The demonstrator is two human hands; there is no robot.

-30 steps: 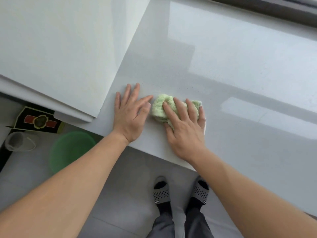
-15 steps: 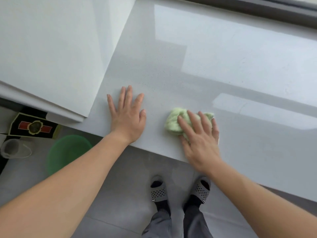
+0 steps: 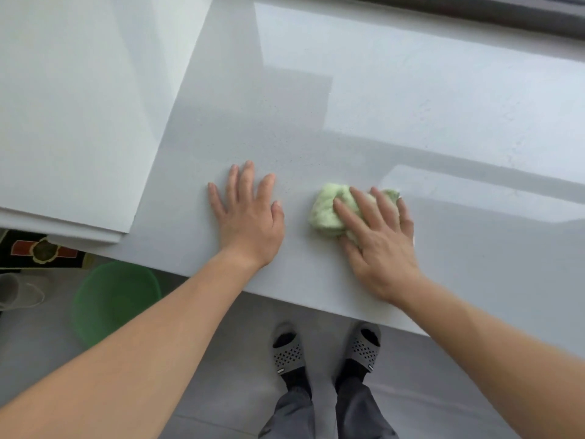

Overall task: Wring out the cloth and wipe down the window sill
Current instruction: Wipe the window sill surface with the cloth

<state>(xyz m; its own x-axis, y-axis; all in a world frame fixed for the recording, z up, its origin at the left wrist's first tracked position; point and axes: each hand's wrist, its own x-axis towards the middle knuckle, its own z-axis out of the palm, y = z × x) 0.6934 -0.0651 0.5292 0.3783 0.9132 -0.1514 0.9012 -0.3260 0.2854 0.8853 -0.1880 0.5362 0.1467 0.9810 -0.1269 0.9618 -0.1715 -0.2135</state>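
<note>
A bunched light-green cloth lies on the wide pale-grey window sill, near its front edge. My right hand presses flat on the cloth's right half, fingers spread over it and covering part of it. My left hand rests palm-down on the bare sill a short way to the left of the cloth, fingers apart, holding nothing.
A white wall panel meets the sill's left end at an angle. The dark window frame runs along the sill's far edge. On the floor below are a green basin, a black patterned box and my slippered feet.
My right hand has slid the cloth to the right along the sill, away from my left hand. The left hand has stayed planted flat.
</note>
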